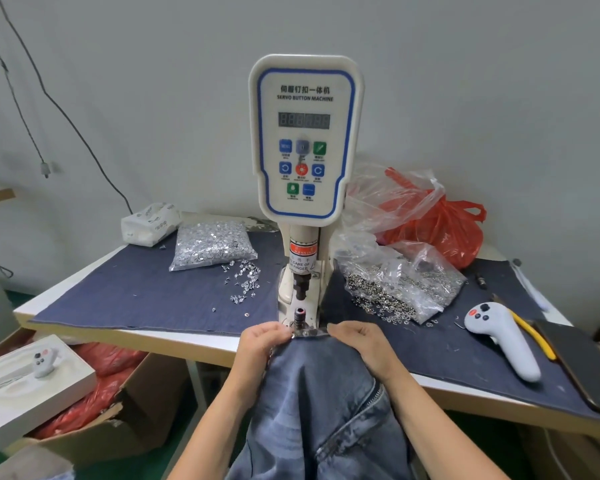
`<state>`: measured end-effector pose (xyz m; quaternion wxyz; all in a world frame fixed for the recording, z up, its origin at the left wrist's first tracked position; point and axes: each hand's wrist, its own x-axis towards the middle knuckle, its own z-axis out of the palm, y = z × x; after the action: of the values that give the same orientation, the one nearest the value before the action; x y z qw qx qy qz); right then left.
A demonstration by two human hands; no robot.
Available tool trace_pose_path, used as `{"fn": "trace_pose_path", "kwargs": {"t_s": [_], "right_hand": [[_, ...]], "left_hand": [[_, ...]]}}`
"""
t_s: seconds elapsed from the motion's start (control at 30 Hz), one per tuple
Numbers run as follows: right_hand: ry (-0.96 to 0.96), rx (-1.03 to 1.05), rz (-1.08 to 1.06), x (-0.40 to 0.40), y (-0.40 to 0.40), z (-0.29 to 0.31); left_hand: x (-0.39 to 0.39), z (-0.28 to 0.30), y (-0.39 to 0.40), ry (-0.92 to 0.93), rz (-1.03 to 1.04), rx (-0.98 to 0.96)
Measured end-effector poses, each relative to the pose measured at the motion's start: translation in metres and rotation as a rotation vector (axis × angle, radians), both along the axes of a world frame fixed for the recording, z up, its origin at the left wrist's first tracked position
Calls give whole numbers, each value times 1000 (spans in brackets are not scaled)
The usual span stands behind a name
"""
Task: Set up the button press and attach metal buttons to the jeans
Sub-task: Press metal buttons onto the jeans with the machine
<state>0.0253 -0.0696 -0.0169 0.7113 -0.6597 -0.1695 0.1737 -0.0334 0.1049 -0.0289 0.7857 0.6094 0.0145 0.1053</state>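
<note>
Blue denim of one pair of jeans is pinched at its waistband by the left hand and the right hand, at six o'clock of one button press, with two clear bags of metal parts lying at ten and three o'clock.

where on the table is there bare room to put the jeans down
The widest bare patch is the dark cloth mat left of the button machine, in front of the bag of silver studs. A narrower strip lies between the right hand and the white controller. Right of the machine it is crowded: the bag of rings, the red bag.
</note>
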Motion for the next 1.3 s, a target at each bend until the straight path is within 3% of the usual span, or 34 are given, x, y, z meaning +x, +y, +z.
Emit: {"fn": "trace_pose_path", "kwargs": {"t_s": [0.07,0.2,0.33,0.43,0.57,0.67,0.77,0.93,1.3], "right_hand": [[-75,-47,48,-13,-7,2],[-224,-118,81,-25,-10,15],[-257,-119,58,-26,-12,27],[-246,-189,118,-24,-18,30],[-134,-314,248,-18,-31,24],[-252,-485,-27,12,-45,15],[-522,-860,-368,48,-58,7],[-581,-1067,-342,82,-50,0],[-619,-1251,-301,94,-26,5]], "left_hand": [[-13,4,-2,55,-130,42],[-21,23,-11,68,-156,506],[-19,36,-21,37,-59,600],[-20,31,-31,46,-2,536],[-33,15,-46,37,-42,313],[-41,5,-53,38,-45,192],[-44,-1,-56,62,-21,88],[-42,-8,-49,71,-3,73],[-40,-16,-38,87,27,55]]}}
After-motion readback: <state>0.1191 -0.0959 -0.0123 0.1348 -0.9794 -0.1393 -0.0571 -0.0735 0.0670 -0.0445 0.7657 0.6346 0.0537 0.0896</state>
